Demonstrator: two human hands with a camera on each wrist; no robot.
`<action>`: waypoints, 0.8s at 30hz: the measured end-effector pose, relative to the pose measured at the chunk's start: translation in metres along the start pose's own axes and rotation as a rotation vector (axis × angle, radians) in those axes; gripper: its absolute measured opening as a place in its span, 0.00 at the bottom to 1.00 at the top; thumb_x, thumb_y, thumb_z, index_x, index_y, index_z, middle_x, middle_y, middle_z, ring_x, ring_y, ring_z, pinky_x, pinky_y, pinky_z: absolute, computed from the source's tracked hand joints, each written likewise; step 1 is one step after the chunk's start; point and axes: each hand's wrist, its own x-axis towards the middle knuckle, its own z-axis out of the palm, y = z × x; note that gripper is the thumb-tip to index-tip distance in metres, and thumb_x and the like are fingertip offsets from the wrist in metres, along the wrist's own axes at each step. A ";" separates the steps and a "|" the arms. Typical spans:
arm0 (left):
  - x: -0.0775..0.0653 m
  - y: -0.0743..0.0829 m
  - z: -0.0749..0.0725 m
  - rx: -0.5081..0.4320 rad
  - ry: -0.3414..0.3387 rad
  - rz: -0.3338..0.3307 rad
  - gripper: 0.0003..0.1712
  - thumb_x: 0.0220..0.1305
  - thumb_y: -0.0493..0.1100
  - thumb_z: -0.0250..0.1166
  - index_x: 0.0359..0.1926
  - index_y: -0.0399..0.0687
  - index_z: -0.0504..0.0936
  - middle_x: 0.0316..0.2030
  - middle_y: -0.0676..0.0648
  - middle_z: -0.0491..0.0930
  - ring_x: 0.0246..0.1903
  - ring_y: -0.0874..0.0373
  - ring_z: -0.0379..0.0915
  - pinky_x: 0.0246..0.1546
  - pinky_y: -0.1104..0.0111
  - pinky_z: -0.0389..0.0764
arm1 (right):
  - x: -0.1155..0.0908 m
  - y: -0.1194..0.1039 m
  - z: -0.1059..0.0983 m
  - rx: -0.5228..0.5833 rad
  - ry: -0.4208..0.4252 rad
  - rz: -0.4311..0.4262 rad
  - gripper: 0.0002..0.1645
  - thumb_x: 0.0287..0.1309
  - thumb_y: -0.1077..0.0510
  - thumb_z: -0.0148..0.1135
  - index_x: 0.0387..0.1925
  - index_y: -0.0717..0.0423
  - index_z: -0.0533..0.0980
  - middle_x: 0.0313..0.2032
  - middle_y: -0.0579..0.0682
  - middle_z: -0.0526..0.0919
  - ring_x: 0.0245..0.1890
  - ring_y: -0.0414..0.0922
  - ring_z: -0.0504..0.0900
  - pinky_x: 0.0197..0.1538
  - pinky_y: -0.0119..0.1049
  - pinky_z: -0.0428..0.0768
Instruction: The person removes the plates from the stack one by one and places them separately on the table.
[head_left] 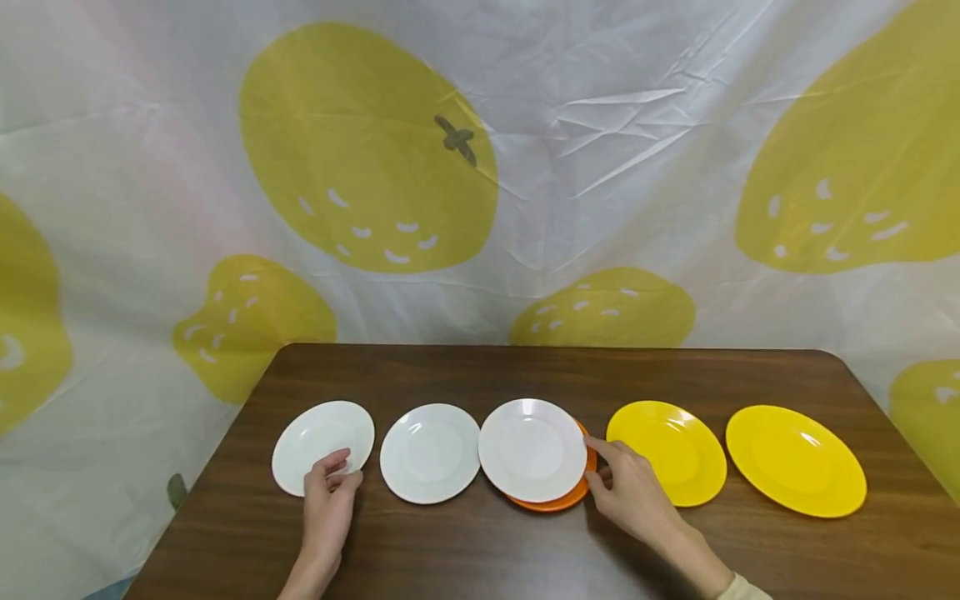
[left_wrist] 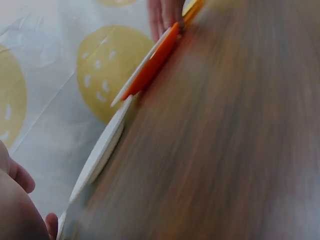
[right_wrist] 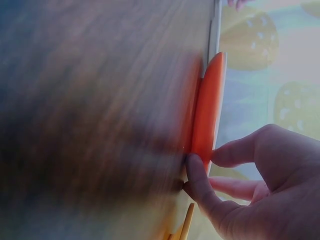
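Note:
A white plate [head_left: 532, 450] lies over an orange plate [head_left: 555, 504], whose rim shows at the lower right. My right hand [head_left: 633, 492] is at their right edge. In the right wrist view, thumb and finger pinch the edge of the orange plate [right_wrist: 206, 115], close against the white rim. My left hand [head_left: 327, 508] reaches over the near edge of the leftmost white plate [head_left: 315, 433], fingers loosely bent; whether they touch it is unclear. Between the two hands lies another white plate [head_left: 429, 467], its rim meeting the stacked white plate's in the head view.
Two yellow plates, a nearer one [head_left: 675, 458] and a far right one [head_left: 802, 467], lie right of the stack. All plates stand in a row on a dark brown wooden table [head_left: 480, 550]. A white curtain [head_left: 555, 208] with yellow fruit prints hangs behind the table's back edge.

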 end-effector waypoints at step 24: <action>-0.018 0.038 0.083 -0.014 -0.497 0.197 0.20 0.64 0.35 0.61 0.56 0.31 0.78 0.52 0.34 0.82 0.50 0.47 0.81 0.47 0.69 0.80 | -0.001 0.001 0.001 0.013 -0.003 -0.007 0.21 0.56 0.67 0.67 0.53 0.64 0.82 0.40 0.54 0.82 0.32 0.38 0.80 0.36 0.28 0.82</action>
